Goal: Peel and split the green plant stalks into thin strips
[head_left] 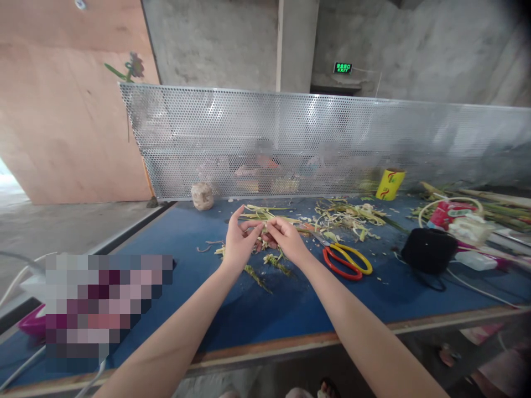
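My left hand (240, 239) and my right hand (286, 239) meet over the blue table, thumbs and fingers pinched close together. Whatever they pinch is too small and hidden to name. Just behind them lie pale green plant strips (265, 209). Below the hands rest two short green sprigs, one (277, 264) under my right hand and another (258, 279) nearer the front. To the right of my right hand are scissors (346, 261) with one red and one yellow handle, their blades pointing toward the scraps.
A heap of plant peelings (352, 215) spreads at the back. Along the perforated metal screen (232, 138) stand a whitish lump (202, 196) and a yellow roll (390, 184). A black pouch (430, 251), cables and long stalks (498, 213) occupy the right. A blurred-out patch (103, 304) covers the left.
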